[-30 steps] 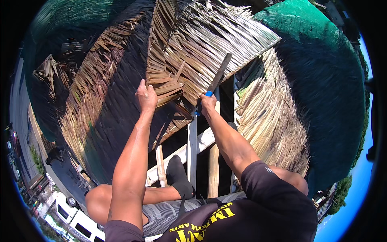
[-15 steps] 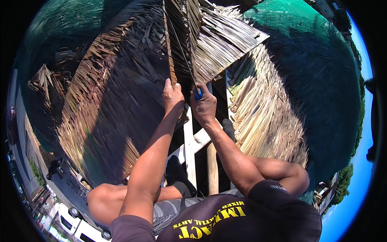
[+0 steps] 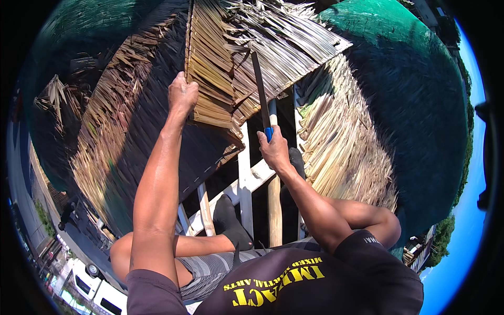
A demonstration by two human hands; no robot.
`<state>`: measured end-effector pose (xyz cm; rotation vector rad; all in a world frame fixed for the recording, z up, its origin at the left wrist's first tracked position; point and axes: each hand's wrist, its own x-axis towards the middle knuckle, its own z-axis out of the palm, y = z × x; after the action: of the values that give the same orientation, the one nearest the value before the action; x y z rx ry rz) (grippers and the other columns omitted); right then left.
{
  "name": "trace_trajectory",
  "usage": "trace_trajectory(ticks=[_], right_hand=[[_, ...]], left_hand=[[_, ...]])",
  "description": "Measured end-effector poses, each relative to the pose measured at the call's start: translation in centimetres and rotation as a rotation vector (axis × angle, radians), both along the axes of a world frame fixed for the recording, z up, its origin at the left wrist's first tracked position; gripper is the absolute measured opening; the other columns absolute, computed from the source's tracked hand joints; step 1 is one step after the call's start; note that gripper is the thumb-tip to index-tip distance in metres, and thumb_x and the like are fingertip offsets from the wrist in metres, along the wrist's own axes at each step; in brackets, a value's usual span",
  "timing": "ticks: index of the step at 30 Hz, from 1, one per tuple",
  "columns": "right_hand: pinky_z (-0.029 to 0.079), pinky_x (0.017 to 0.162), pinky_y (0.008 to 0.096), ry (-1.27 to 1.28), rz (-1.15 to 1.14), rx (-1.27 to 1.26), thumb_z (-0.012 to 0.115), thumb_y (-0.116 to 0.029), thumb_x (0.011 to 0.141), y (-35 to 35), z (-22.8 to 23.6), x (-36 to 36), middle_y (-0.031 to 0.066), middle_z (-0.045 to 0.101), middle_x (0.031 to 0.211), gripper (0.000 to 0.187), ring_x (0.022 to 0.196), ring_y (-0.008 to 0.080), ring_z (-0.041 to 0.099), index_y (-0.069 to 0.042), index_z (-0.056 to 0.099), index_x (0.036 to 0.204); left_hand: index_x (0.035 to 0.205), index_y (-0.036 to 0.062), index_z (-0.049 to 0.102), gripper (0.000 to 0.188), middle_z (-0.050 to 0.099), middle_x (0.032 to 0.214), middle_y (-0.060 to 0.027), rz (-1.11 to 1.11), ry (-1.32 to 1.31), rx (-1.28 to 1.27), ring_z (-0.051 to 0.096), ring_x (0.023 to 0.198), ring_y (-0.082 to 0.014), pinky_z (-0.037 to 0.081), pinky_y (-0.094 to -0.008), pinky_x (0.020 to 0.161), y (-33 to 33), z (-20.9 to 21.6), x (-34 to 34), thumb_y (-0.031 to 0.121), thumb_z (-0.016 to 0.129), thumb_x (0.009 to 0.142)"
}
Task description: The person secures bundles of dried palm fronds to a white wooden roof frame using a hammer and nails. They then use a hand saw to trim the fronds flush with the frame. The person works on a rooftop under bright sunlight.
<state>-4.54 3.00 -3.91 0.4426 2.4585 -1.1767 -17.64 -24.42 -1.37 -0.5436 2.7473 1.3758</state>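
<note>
My left hand [image 3: 182, 96] is closed on the stitched edge of a brown palm-leaf thatch panel [image 3: 211, 68], whose folded leaves lie flat and face up. In my right hand [image 3: 274, 149] is a machete [image 3: 260, 86], its long dark blade pointing away from me and its blue handle inside my fist. The blade passes over the lower end of a paler grey thatch panel [image 3: 299, 44] to the right of the brown one. The two panels overlap near the blade's left side.
Under the thatch run white-painted beams [image 3: 245, 184] and a round wooden pole [image 3: 274, 205], with dark gaps between them. Dry thatch slopes [image 3: 344, 142] lie on both sides, and green netting [image 3: 367, 18] covers the outer parts. Far below left stands a white vehicle [image 3: 100, 289].
My left hand has moved left and away from me, swinging the brown panel flat to face up. My right hand has drawn the machete slightly right and nearer, apart from the left hand.
</note>
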Motion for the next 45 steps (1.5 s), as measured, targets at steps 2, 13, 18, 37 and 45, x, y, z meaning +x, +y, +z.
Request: trace_trajectory(ticks=[2,13,18,37,45], right_hand=[[0.053,0.060,0.0429,-0.010,0.085,0.128,0.058,-0.025,0.101,1.8,-1.5,3.5,0.0172,0.066,0.076,0.035,0.065,0.0291,0.069,0.001,0.047,0.121],[0.051,0.075,0.0527,-0.270,0.182,0.114,0.054,-0.036,0.101,3.3,2.8,4.0,0.0294,0.066,0.085,0.040,0.085,0.0479,0.066,0.004,0.053,0.102],[0.049,0.062,0.0289,0.523,-0.095,-0.379,0.050,-0.021,0.105,2.4,10.1,-1.5,0.0045,0.056,0.071,0.022,0.060,0.0114,0.056,-0.001,0.049,0.114],[0.053,0.061,0.0359,-0.047,-0.853,-0.419,0.076,-0.015,0.087,2.4,-18.5,-9.9,0.0056,0.062,0.087,0.021,0.079,0.0164,0.058,-0.008,0.062,0.101],[0.046,0.060,0.0386,0.585,-0.402,-0.019,0.074,-0.010,0.081,-3.9,-17.5,-16.4,0.0059,0.058,0.071,0.016,0.065,0.0244,0.058,-0.012,0.064,0.094]], left_hand=[[0.113,0.0015,0.060,0.033,0.070,0.102,-0.0261,0.022,0.025,-0.167,0.066,0.098,-0.0458,0.052,-0.0502,0.086,-0.3,-0.3,-0.3,0.017,0.054,0.084],[0.134,0.0078,0.051,0.044,0.070,0.106,-0.0246,0.033,-0.041,-0.202,0.067,0.099,-0.0440,0.054,-0.0519,0.086,3.6,-4.7,3.7,0.022,0.056,0.093],[0.129,0.0087,0.052,0.039,0.071,0.105,-0.0220,0.016,-0.041,-0.179,0.068,0.098,-0.0424,0.054,-0.0511,0.085,3.9,-4.3,3.2,0.020,0.057,0.093],[0.136,-0.0071,0.049,0.058,0.067,0.112,-0.0313,0.041,-0.117,-0.084,0.066,0.105,-0.0452,0.052,-0.0459,0.093,4.0,-3.7,3.7,0.020,0.063,0.087],[0.122,-0.0055,0.056,0.041,0.069,0.099,-0.0297,0.182,0.016,-0.235,0.068,0.095,-0.0459,0.054,-0.0486,0.085,4.3,-6.3,6.3,0.020,0.062,0.090]])
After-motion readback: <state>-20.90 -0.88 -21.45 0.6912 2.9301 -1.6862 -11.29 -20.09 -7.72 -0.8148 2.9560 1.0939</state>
